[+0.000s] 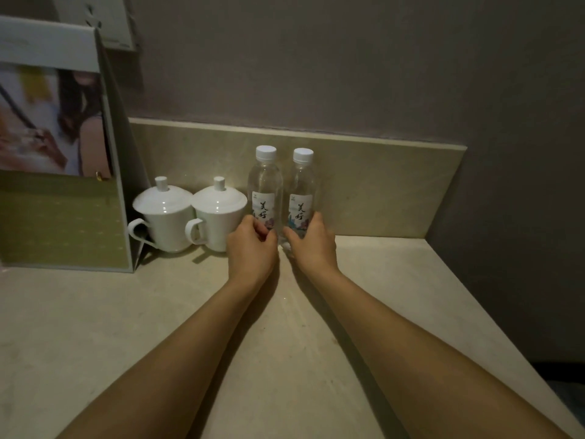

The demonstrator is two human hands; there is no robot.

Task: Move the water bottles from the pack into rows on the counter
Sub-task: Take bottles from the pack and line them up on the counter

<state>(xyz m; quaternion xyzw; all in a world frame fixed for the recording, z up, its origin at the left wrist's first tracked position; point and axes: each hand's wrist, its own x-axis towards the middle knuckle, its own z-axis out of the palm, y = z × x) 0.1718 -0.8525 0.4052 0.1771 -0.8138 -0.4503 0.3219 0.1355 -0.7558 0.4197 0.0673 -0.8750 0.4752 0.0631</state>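
Fingers (265,231) wrap clear ribbed plastic bottles (265,185), white-capped, upright.

white-capped clear bottles (281,188), white cups (190,217), beige counter (95,327)

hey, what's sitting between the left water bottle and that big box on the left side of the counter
Two white lidded cups stand side by side there in the head view. The nearer cup almost meets the left bottle; the farther sits by the box.

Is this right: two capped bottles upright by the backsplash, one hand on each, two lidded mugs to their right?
Not quite. The head view shows the mugs to the left of the bottles. Otherwise correct: both capped, upright by the backsplash, left hand and right hand on one each.
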